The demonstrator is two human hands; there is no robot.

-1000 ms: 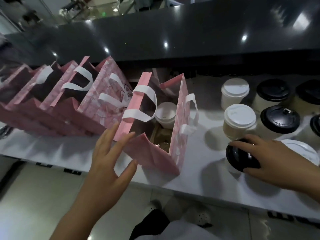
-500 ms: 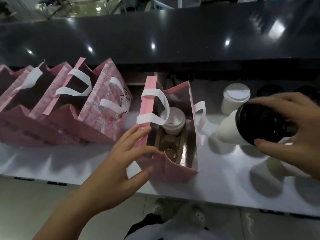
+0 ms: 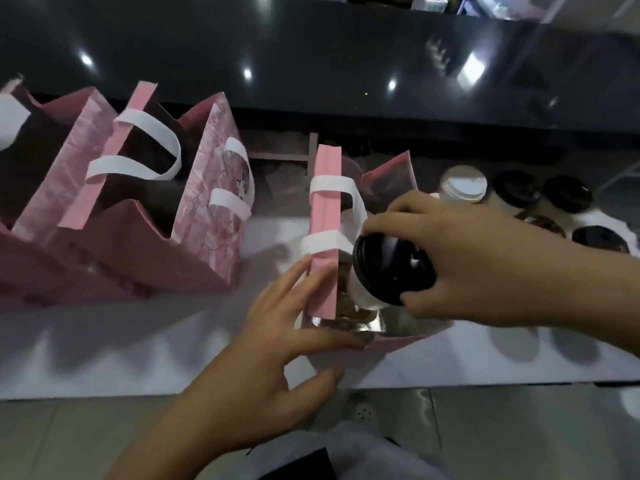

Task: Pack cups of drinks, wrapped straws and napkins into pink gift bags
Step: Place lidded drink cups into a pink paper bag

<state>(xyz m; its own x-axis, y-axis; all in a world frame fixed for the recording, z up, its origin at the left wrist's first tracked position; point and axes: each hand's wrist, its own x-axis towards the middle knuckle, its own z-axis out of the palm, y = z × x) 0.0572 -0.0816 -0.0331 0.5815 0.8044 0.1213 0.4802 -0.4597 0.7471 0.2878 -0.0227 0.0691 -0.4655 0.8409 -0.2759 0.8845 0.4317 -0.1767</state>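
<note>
An open pink gift bag (image 3: 323, 209) with white handles stands on the white counter (image 3: 104, 348) near its front edge. My right hand (image 3: 485, 265) grips a white cup with a black lid (image 3: 391, 268) by the lid and holds it over the bag's mouth, partly inside. My left hand (image 3: 277, 351) rests with spread fingers against the bag's near left corner, thumb along its front edge. A brown cup carrier (image 3: 349, 311) shows at the bag's bottom. What else lies inside is hidden by the cup and my hand.
Several more open pink bags (image 3: 138, 216) stand in a row to the left. At the right a white-lidded cup (image 3: 462, 185) and several black-lidded cups (image 3: 540, 194) stand on the counter. A dark raised ledge (image 3: 311, 64) runs behind.
My right hand has carried the black-lidded cup from the right to over the bag's mouth and lowered it partly in. My left hand moved onto the bag's near corner.
</note>
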